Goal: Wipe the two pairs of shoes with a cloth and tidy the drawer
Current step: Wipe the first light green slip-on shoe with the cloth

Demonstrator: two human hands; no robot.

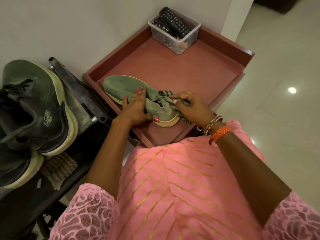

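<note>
Both hands are on the grey-green shoe [131, 90] lying in the open red drawer [181, 70]. My left hand [134, 108] lies flat along its side, fingers straight and thumb tucked under by the sole, steadying it. My right hand [190, 104] pinches the laces [164, 97] at the tongue.

To do this well, I think I should keep the left palm firm so the shoe does not roll, and tuck the laces in neatly rather than tugging them.

Further back, a clear tub of remotes [174, 30] sits in the drawer's far corner. To my left, the dark pair of shoes [34, 108] rests on a black rack [83, 94], with a checked cloth [58, 168] just beside them, within reach if more wiping is needed.
</note>
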